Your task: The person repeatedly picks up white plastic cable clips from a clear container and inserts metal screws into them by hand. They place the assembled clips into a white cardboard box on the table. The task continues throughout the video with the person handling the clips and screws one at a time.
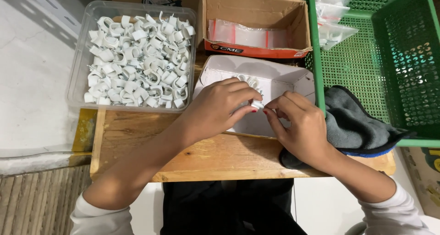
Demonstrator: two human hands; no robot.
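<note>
We see a small white cable clip pinched between the two hands, just above the white cardboard tray. The left hand grips it with thumb and forefinger closed on its near side; the right hand meets it from the other side, fingertips drawn together against the clip or something very small on it, too tiny for us to make out. We judge the step to be fitting or checking a single clip by hand, and the following move would call for steady, fine pressure from both sets of fingertips while the piece stays over the tray.

A few more white clips lie in the tray just beyond the fingers. To the left, a clear plastic tub holds a heap of the same clips. Behind the tray stands a brown cardboard box with clear zip bags inside. To the right, a green plastic basket holds filled bags, and a grey cloth drapes over its rim beside the right wrist. All rests on a wooden board.
</note>
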